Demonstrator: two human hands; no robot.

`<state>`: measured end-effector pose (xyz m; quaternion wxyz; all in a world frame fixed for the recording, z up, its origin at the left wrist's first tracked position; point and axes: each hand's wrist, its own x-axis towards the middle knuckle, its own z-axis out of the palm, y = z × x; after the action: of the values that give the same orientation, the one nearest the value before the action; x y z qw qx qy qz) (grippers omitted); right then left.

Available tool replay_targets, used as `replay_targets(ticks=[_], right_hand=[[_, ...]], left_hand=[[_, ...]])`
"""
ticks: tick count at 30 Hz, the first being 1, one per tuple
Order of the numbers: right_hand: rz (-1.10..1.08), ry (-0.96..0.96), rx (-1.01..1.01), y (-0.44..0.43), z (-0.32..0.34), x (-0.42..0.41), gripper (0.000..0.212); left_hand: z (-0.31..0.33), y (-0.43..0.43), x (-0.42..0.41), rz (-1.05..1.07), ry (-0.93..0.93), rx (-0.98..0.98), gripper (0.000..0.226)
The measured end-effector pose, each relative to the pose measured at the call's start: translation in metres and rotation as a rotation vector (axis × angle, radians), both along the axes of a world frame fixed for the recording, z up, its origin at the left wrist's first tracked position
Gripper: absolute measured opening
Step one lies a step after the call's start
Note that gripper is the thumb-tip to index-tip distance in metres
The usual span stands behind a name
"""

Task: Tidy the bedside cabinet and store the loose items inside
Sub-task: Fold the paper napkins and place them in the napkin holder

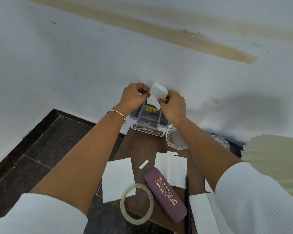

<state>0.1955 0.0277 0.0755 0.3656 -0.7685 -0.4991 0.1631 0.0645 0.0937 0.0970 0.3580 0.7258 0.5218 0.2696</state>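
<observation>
Both hands are raised over the far end of the brown cabinet top. My left hand and my right hand pinch a small white piece of paper between them, above a grey and white organiser box. On the cabinet top lie two white paper sheets, a maroon spectacle case, a roll of clear tape, a small white stick and a black pen.
A clear glass bowl stands right of the organiser. More white paper lies at the near right under my arm. A white wall rises behind the cabinet, dark floor tiles lie to the left, and a blue object sits at the right.
</observation>
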Motion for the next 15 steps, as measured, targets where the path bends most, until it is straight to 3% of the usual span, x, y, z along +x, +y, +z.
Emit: replay_targets(ticks=[10, 15], right_hand=[[0.086, -0.323, -0.064, -0.001, -0.003, 0.001, 0.009], [0.119, -0.419, -0.085, -0.002, -0.005, 0.005, 0.014]], left_hand=[[-0.018, 0.004, -0.005, 0.038, 0.063, -0.045, 0.019], [-0.024, 0.006, -0.008, 0.05, 0.083, -0.06, 0.019]])
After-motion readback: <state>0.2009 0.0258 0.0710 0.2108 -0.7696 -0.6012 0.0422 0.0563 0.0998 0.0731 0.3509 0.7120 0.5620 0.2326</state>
